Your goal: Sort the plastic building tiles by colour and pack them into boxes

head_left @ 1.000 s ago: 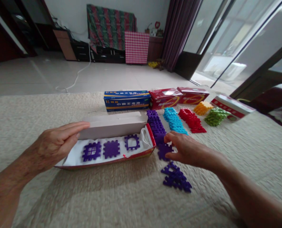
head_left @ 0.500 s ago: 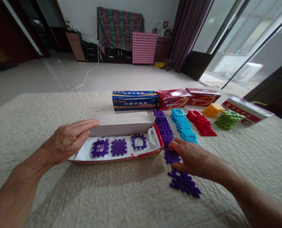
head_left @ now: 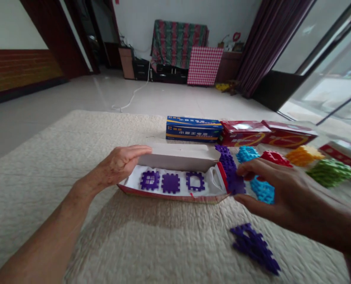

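Observation:
My left hand (head_left: 126,163) grips the left end of the open cardboard box (head_left: 175,197), its fingers stretched along the raised flap (head_left: 181,150). White lining fills the box, and three purple interlocking tiles lie on it in a row: a window-like tile (head_left: 150,180), a solid tile (head_left: 171,183) and an open-frame tile (head_left: 195,181). Beyond the box's right end, my right hand (head_left: 276,189) pinches a solid purple tile (head_left: 237,185) at the near end of the purple row (head_left: 227,161). Nearer to me lie purple triangular pieces (head_left: 255,246).
Blue interlocking pieces (head_left: 262,191), partly hidden by my right hand, red pieces (head_left: 276,157), an orange stack (head_left: 305,154) and a green stack (head_left: 333,172) lie to the right. Behind stand a blue box (head_left: 193,129) and red boxes (head_left: 244,133). A quilted cover (head_left: 119,236) lies beneath everything.
The view has swung left, so things appear farther right. My right hand has moved the solid purple tile away from me, leaving a gap before the triangular pieces. My left hand stays on the box.

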Motion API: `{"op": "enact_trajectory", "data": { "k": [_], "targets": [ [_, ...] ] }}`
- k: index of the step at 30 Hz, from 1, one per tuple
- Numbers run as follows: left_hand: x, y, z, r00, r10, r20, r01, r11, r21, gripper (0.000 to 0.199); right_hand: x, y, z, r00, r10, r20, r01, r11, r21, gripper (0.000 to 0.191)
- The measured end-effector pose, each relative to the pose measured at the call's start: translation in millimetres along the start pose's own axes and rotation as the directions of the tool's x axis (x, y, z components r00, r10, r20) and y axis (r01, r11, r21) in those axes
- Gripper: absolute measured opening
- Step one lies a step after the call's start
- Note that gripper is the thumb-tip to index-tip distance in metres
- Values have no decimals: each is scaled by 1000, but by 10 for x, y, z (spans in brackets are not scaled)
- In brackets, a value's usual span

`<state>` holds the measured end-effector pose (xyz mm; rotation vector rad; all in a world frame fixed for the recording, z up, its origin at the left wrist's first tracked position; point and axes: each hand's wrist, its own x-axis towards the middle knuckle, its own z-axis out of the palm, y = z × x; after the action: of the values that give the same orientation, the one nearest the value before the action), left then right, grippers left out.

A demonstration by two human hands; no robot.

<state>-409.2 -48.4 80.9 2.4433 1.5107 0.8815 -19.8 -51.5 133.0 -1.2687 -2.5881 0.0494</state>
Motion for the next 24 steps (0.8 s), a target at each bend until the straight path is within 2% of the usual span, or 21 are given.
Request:
{"op": "enact_trajectory", "data": {
  "k": [3, 6, 9, 11, 15, 21, 24],
  "targets": [
    [-3, -17, -11, 998, -31, -56, 26, 996, -85, 38, 389, -399, -11, 995, -104, -8, 104, 994, 38, 32],
    [-7, -49, 3, 994, -34, -104, 20, 992, -127, 38, 759, -814, 93, 978, -195, 76, 189, 979, 77, 28],
    [-1, -64, 24, 993, -2, -119, -11, 994, -108, 40, 1002, -1095, 293, 954, -244, 176, 230, 968, 97, 27],
    [5, -61, 34, 992, 19, -128, -30, 996, -84, 41, 1089, -1182, 446, 941, -283, 186, 266, 958, 112, 27],
    [9, -50, 50, 991, 36, -128, -43, 997, -57, 41, 1176, -1210, 663, 931, -322, 174, 309, 946, 100, 28],
    [4, -57, 62, 991, 42, -126, -48, 998, -45, 44, 1271, -1262, 748, 912, -354, 209, 348, 935, 68, 31],
    [5, -45, 53, 991, 49, -126, -54, 998, -31, 43, 1305, -1298, 811, 911, -371, 179, 359, 928, 95, 30]
  ]
}}
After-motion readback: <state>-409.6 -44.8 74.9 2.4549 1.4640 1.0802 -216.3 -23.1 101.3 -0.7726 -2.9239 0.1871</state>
